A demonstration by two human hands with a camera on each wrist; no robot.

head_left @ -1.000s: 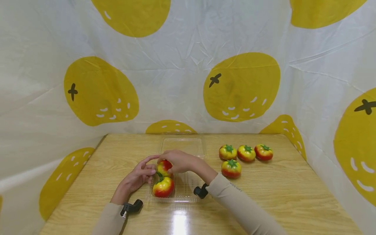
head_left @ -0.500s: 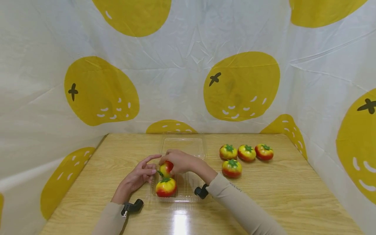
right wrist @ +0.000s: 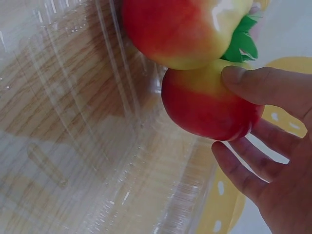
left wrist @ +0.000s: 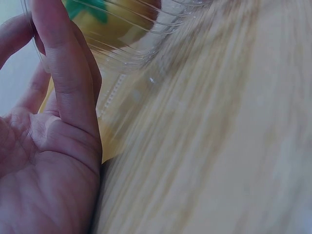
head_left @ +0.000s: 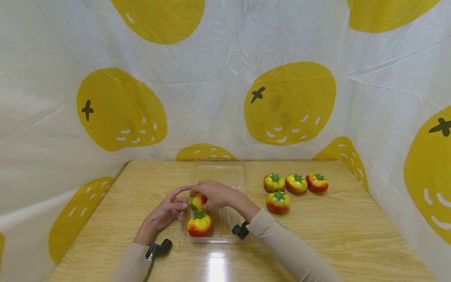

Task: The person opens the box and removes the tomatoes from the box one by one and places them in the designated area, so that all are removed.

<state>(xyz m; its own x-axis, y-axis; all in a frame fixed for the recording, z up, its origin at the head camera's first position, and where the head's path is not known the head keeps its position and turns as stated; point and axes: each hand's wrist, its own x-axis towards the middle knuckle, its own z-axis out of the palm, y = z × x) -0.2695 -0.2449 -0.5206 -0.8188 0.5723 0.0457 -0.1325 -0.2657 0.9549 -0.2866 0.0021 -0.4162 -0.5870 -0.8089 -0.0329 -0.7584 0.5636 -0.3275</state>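
Note:
In the head view, my right hand [head_left: 215,194] holds a red-and-yellow tomato [head_left: 198,201] at the back left of an open clear plastic clamshell container [head_left: 229,238]. The right wrist view has the thumb on top of this tomato [right wrist: 209,109] and the fingers beneath its far side. A second tomato [head_left: 199,225] touches it from the front, with its green leafy top upward. At the container's left side is my left hand [head_left: 168,211]. Its thumb and fingers pinch the clear wall [left wrist: 40,53], one on each side, in the left wrist view.
The container's clear lid [head_left: 220,174] lies folded back behind it. Several more tomatoes [head_left: 296,183] sit on the wooden table [head_left: 317,235] to the right. A white curtain [head_left: 208,105] printed with yellow fruit hangs around the table's back and sides.
The front tomato has shifted slightly right and turned more upright. The tomato in my right hand has tilted and moved a little right. My left hand stays put.

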